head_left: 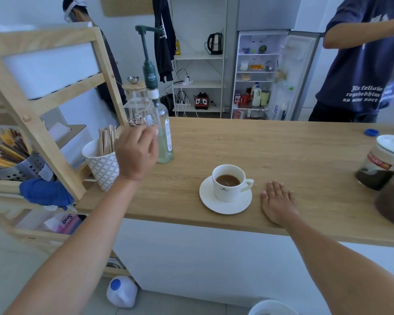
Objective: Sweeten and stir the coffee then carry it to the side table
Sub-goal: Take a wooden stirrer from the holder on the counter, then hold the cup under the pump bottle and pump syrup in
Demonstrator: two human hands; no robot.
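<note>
A white cup (pixel 228 183) of brown coffee stands on a white saucer (pixel 225 205) near the front edge of the wooden counter (pixel 282 151). Behind it to the left stands a clear syrup bottle (pixel 165 133) with a tall green pump (pixel 148 64). My left hand (pixel 135 151) is raised in front of that bottle, fingers apart, close to its glass but not closed around it. My right hand (pixel 279 202) lies flat on the counter just right of the saucer, holding nothing. A patterned cup (pixel 102 169) of wooden stir sticks (pixel 107 138) stands left of the bottle.
A wooden shelf frame (pixel 43 105) with cutlery and a blue cloth (pixel 43 193) fills the left. A coffee jar (pixel 382 162) and a dark glass pot stand at the counter's right end. One person stands behind the counter at right, another at back left. A fridge (pixel 271 73) stands open behind.
</note>
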